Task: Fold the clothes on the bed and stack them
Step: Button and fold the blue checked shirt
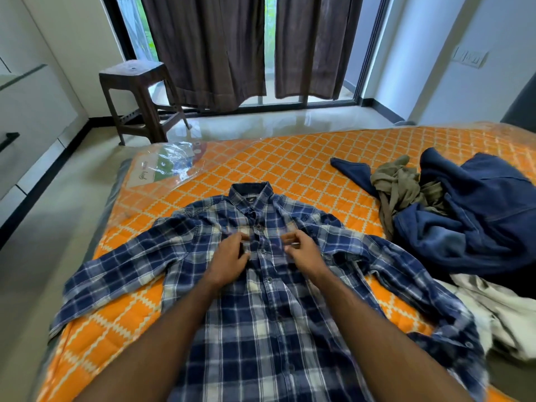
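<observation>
We see one checked shirt (261,285) spread on one bed (304,163). We count two hands (229,259) on it. Beside it lie one blue top (478,227), one green cloth (403,187) and one white cloth (499,314). There is one stool (139,97) and two curtains (203,47).
</observation>
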